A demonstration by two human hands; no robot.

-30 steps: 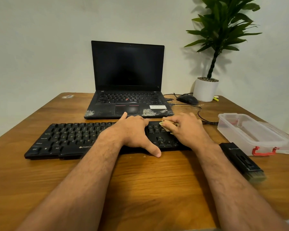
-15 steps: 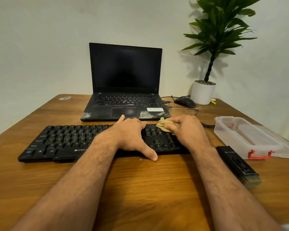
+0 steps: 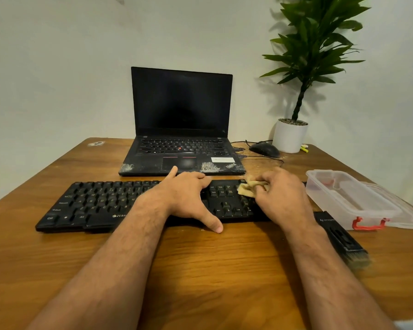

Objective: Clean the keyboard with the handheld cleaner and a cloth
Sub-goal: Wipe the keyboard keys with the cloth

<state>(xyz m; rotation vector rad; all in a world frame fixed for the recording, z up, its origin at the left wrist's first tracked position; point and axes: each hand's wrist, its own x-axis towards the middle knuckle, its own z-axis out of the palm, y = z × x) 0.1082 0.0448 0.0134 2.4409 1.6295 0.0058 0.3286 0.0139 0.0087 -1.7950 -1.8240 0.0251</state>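
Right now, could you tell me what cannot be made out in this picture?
- Head view: keyboard middle keys, hidden under the left hand.
- Cloth, mostly bunched inside the right hand grip.
- Handheld cleaner, bristle end blurred.
- Plant, top cut off by the frame edge.

One external keyboard (image 3: 100,206) lying on one wooden table (image 3: 224,270). One laptop (image 3: 181,129) sitting open behind it. One mouse (image 3: 264,149) resting beside one potted plant (image 3: 303,75). One clear plastic box (image 3: 348,198) with one red latch (image 3: 367,225) showing. One handheld cleaner (image 3: 341,236) lying near right edge. One cloth (image 3: 249,188) being held. Two hands showing: one left hand (image 3: 186,198), one right hand (image 3: 281,196). One small yellow item (image 3: 304,148) peeking beside pot; kind unclear.
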